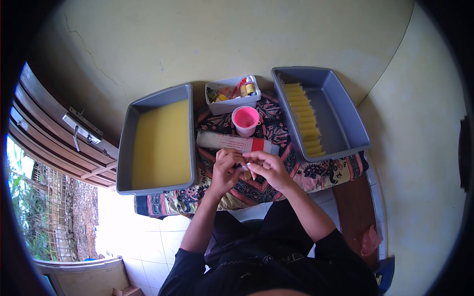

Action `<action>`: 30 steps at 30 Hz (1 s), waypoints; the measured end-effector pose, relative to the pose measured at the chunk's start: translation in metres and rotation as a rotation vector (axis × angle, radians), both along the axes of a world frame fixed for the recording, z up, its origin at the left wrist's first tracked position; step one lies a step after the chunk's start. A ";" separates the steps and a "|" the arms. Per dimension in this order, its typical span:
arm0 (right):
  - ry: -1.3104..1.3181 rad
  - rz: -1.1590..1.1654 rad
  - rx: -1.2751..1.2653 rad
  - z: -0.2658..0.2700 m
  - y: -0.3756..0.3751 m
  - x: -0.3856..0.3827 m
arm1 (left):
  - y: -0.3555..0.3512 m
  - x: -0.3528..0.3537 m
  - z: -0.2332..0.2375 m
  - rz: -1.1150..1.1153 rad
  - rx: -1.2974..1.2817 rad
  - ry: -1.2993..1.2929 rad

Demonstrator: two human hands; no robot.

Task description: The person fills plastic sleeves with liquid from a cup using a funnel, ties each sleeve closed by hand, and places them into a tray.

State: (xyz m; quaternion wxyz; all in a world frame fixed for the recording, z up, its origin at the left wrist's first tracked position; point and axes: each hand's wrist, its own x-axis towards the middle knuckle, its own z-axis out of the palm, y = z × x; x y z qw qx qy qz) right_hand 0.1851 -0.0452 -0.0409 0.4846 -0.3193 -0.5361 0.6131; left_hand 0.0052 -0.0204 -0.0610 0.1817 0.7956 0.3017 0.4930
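Close together over the front of the cloth-covered table, my left hand (226, 170) and my right hand (270, 170) meet with bent fingers. Both are closed in a pinch around something small and whitish (248, 166), mostly hidden by the fingers. A yellowish patch shows just below them, too small to name. Right behind my hands lies a white plastic pack (222, 141) with red print and a red band. Behind that stands a whitish cup (245, 131) with a pink funnel-like piece (245, 116) in its mouth.
A grey tub (123, 148) of yellow liquid stands at left. The grey tub (345, 118) at right holds a row of filled yellow plastic tubes (303, 121). A white basket (232, 106) with small bottles sits at the back, near the wall. Patterned cloth (326, 172) covers the table.
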 end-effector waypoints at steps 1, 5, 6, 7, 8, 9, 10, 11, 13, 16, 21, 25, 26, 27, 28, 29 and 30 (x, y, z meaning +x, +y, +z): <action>0.003 0.031 0.023 0.002 -0.001 0.000 | 0.001 0.000 -0.001 0.022 -0.013 -0.016; -0.237 -0.035 0.172 -0.011 0.006 0.003 | 0.003 -0.001 -0.011 0.017 -0.041 -0.055; -0.236 -0.036 0.174 -0.012 0.006 0.001 | 0.002 0.001 -0.012 0.008 -0.024 -0.062; -0.196 -0.106 0.153 -0.015 0.006 -0.003 | 0.002 0.003 -0.012 -0.002 -0.007 -0.069; -0.156 -0.175 0.131 -0.018 0.005 -0.007 | 0.003 0.003 -0.012 -0.001 -0.005 -0.069; -0.155 -0.175 0.132 -0.021 0.005 -0.009 | 0.002 0.003 -0.008 0.010 -0.010 -0.051; -0.064 -0.208 0.085 -0.024 0.004 -0.012 | 0.001 0.003 -0.005 0.021 -0.018 -0.033; 0.025 -0.243 0.037 -0.026 0.003 -0.014 | -0.001 0.005 -0.002 0.021 -0.020 -0.034; 0.145 -0.261 -0.012 -0.013 -0.001 -0.020 | -0.001 0.009 0.007 -0.024 0.017 0.017; 0.278 -0.294 -0.046 -0.006 -0.002 -0.021 | -0.002 0.009 0.016 -0.039 0.006 0.039; 0.310 -0.302 -0.040 0.000 -0.004 -0.015 | -0.009 0.011 0.032 0.006 0.078 0.100; 0.260 -0.307 -0.004 0.002 -0.009 -0.014 | -0.013 0.014 0.030 0.105 0.104 0.140; 0.250 -0.288 0.018 0.002 -0.010 -0.012 | -0.013 0.013 0.029 0.112 0.109 0.159; 0.251 -0.287 0.016 0.005 -0.012 -0.011 | -0.015 0.012 0.032 0.113 0.107 0.160; 0.280 -0.278 0.039 0.011 -0.014 -0.009 | -0.017 0.010 0.037 0.127 0.140 0.188; 0.310 -0.271 0.058 0.016 -0.017 -0.009 | -0.020 0.009 0.041 0.139 0.168 0.217; 0.308 -0.279 0.056 0.020 -0.020 -0.008 | -0.023 0.008 0.043 0.137 0.158 0.220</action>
